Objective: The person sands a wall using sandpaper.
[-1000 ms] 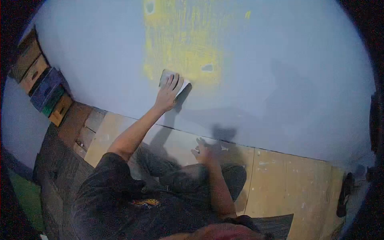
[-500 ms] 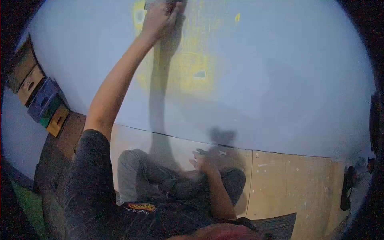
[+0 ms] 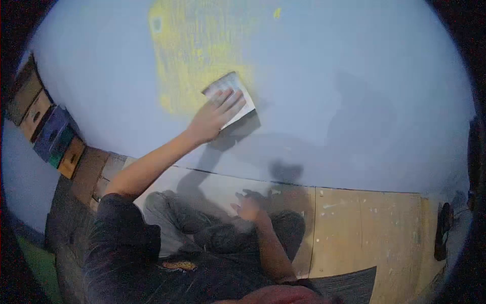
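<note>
My left hand (image 3: pixel 211 117) presses a folded sheet of sandpaper (image 3: pixel 247 105) against the pale blue wall (image 3: pixel 314 101). Its fingers lie over the sheet, which is grey with a white lower edge. The sheet sits at the lower right corner of a scuffed yellow patch (image 3: pixel 190 50) on the wall. Above my crossed legs (image 3: pixel 223 238), my right hand (image 3: pixel 249 207) is raised with its fingers apart and nothing visible in it.
Stacked coloured drawers or boxes (image 3: pixel 50 126) stand by the wall at the left. Paint-spotted tan boards (image 3: pixel 364 228) cover the floor at the right, with a dark mat (image 3: pixel 349 286) near me. A dark object (image 3: pixel 442 230) lies at the far right.
My left hand has come down the wall with the sandpaper, from the top of the yellow patch to its lower right. My view has shifted slightly; my right hand stays over my lap.
</note>
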### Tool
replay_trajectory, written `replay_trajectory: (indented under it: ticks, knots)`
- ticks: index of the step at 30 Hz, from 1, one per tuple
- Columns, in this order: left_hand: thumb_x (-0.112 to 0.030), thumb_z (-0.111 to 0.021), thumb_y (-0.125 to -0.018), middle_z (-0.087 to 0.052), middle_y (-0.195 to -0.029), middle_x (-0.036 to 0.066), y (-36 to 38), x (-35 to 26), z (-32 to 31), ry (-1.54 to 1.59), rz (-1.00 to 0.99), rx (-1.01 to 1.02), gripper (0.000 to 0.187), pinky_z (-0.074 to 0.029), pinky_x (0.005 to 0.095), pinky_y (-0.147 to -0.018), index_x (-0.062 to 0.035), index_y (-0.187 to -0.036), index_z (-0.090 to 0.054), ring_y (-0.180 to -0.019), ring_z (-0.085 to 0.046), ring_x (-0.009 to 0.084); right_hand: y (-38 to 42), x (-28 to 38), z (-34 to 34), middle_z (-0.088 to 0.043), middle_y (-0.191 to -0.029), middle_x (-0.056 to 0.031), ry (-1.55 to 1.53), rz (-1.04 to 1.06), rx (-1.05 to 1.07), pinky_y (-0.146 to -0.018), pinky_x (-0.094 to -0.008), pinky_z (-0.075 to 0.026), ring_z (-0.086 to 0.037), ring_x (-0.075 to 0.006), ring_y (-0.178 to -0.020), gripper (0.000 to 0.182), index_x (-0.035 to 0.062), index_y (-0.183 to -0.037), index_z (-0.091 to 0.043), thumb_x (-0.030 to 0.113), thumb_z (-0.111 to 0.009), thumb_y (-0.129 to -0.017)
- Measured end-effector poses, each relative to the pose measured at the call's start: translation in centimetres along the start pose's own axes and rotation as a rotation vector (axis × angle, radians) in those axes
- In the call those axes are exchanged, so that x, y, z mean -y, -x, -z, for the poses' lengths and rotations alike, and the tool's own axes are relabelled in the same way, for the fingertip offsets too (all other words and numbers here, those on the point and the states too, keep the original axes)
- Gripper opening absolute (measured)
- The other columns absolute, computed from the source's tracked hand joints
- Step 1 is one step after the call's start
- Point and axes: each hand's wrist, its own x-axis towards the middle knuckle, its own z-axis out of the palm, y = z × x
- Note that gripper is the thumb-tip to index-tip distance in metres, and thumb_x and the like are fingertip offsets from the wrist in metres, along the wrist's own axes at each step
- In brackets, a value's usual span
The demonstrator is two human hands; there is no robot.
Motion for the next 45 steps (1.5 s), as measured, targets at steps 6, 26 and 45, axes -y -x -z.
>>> replay_trajectory:
  ticks: [6, 26, 45]
  knots:
    - [0.006, -0.051, -0.075, -0.033, -0.154, 0.01, -9.8, 8.6, 10.3, -0.115, 0.057, -0.547, 0.08, -0.024, 0.0514, -0.115, -0.0107, -0.151, -0.028, -0.141, -0.027, 0.0398, 0.9, 1.1, 2.2, -0.054, -0.131, -0.0275, -0.051, 0.029, 0.061, -0.107, -0.0474, -0.037, -0.049, -0.0433, -0.125, 0.063, 0.0038, -0.143, -0.04, 0.045, -0.049, -0.095]
    - [-0.02, -0.054, -0.092, -0.046, -0.142, 0.023, 6.1, -8.7, -5.9, 0.634, 0.353, 0.06, 0.057, -0.037, 0.0483, -0.105, -0.0052, -0.144, -0.038, -0.13, -0.043, 0.0404, 3.8, 3.3, 4.6, -0.065, -0.111, -0.0211, -0.189, 0.201, -0.409, -0.095, -0.0451, -0.046, -0.062, -0.0377, -0.105, 0.037, 0.0023, -0.118, -0.062, 0.029, -0.055, -0.094]
    - [-0.032, -0.06, -0.092, -0.061, -0.107, 0.026, 19.3, -11.5, -3.3, 1.198, 0.533, 0.365, 0.037, -0.049, 0.0441, -0.078, -0.0001, -0.11, -0.063, -0.096, -0.059, 0.0415, -3.1, -0.4, -1.5, -0.056, -0.135, -0.0085, -0.948, 0.435, 0.065, -0.108, -0.0394, -0.037, -0.051, -0.0227, -0.123, 0.055, 0.0055, -0.134, -0.053, 0.03, -0.07, -0.087]
